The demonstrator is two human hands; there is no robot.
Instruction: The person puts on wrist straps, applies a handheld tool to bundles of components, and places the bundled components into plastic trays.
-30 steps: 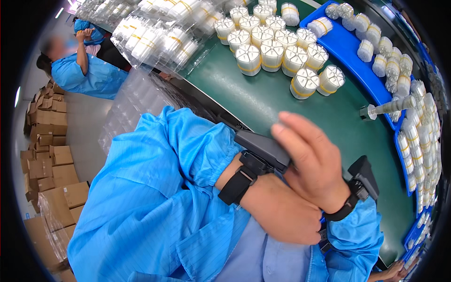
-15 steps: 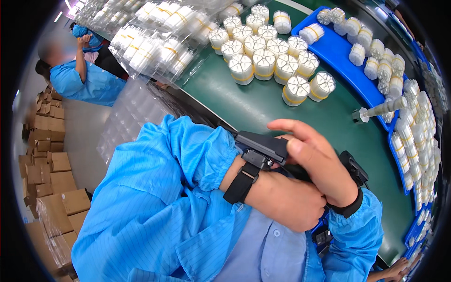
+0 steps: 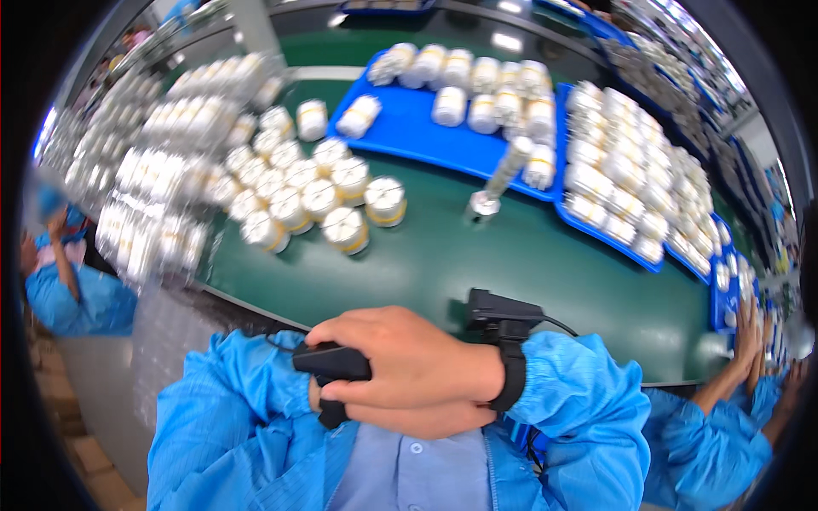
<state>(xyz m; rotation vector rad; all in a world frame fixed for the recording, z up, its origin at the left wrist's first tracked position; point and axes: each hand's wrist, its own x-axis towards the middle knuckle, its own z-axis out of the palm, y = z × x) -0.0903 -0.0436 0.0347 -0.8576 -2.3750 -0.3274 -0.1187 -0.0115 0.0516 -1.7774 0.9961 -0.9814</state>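
Observation:
My right hand (image 3: 409, 353) lies across my left wrist, its thumb and fingers closed round a black box-shaped device (image 3: 334, 363) strapped there. Beneath it, my left hand (image 3: 430, 419) shows only its back; its fingers are hidden. A second black device (image 3: 503, 311) sits on my right wrist, on a black strap (image 3: 513, 375), with a cable running off. Beyond my hands, a group of short white cylinders with yellow bands (image 3: 322, 198) stands on the green table (image 3: 383, 268). No cylinder touches either hand.
A blue tray (image 3: 409, 128) carries more white cylinders. Beside it stands a slim clear column on a wider foot (image 3: 484, 204). Full blue trays (image 3: 609, 234) line the right. Bagged cylinders (image 3: 158, 175) are stacked at left. Co-workers' sleeves (image 3: 81, 298) show at left and, with hands, at lower right.
The view has swung to the right, bringing more trays and another person's arms in. My right hand has shifted from partly raised fingers to wrapping round the device on my left wrist.

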